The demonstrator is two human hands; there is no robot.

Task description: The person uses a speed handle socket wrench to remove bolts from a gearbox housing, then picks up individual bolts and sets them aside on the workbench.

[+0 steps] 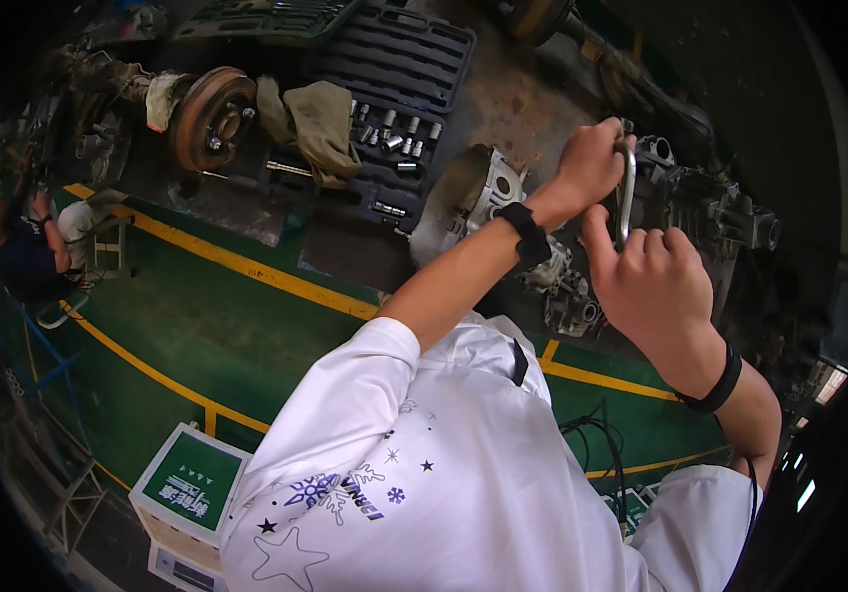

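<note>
My left hand (pixel 592 163) grips the upper end of a flat metal wrench (pixel 625 192) that stands nearly upright. My right hand (pixel 653 281) holds the lower end of the same wrench, thumb up along it. The wrench head sits against a grey metal gearbox assembly (pixel 700 202) on the workbench. Both wrists wear black bands, and my white printed shirt fills the lower middle of the view.
An open black socket set case (pixel 389 89) with several chrome sockets lies on the bench, beside an olive rag (pixel 320 123) and a rusty brake drum (pixel 212 118). A grey housing part (pixel 478 197) is nearby. Green floor with yellow lines (pixel 236 264), a green-white box (pixel 187 488), another person seated at left (pixel 34 247).
</note>
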